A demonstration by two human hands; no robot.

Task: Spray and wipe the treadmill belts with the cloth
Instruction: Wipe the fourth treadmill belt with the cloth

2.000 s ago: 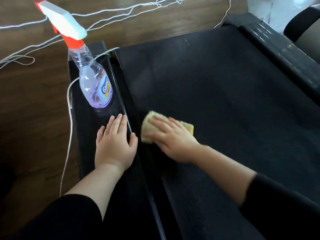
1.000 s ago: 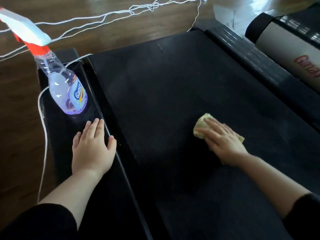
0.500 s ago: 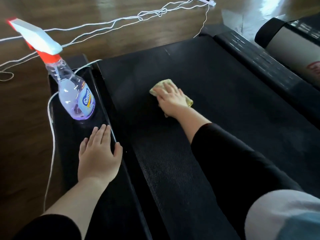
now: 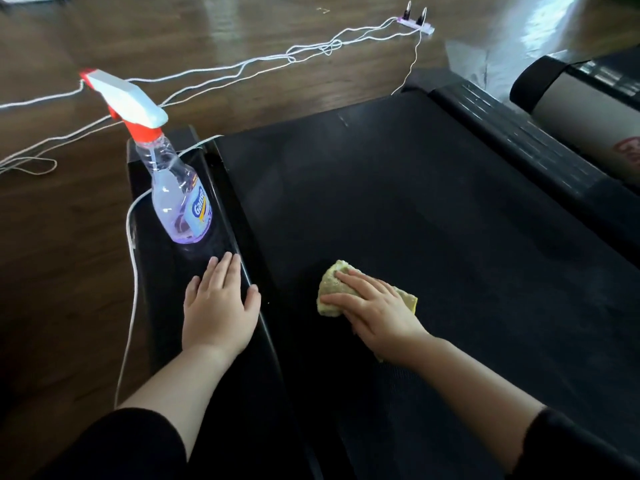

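Cloth (image 4: 332, 289): yellowish, nubby weave, bunched into a thick pad, lying on the treadmill belt (image 4: 433, 209) at lower centre of frame. Right hand (image 4: 377, 311) sits flat on top of it, fingers straight and slightly spread, pressing down rather than gripping. The pad's rounded end sticks out past the fingertips toward the left, and a brighter yellow corner shows on the hand's right side. Belt is matte black with a fine ribbed texture visible near the bottom of frame. Left hand (image 4: 218, 306) is palm-down on the glossy black left side rail (image 4: 162, 306), fingers straight and together, thumb lying over the rail's inner edge, holding nothing. Spray bottle (image 4: 180, 199) stands upright on the same rail just beyond the left fingertips, not touching them: clear plastic, pale violet liquid, blue label, orange collar, white trigger head. Right side rail (image 4: 540, 157), upper right, is black with moulded grooves. Thin white cables (image 4: 242, 67) trail loosely tangled over the dark wood floor (image 4: 62, 254) to a power strip (image 4: 415, 24) at the top of frame; one runs along the left rail's outer edge. Both sleeves are black. A second machine (image 4: 588, 109) with a grey panel sits at the upper right edge.
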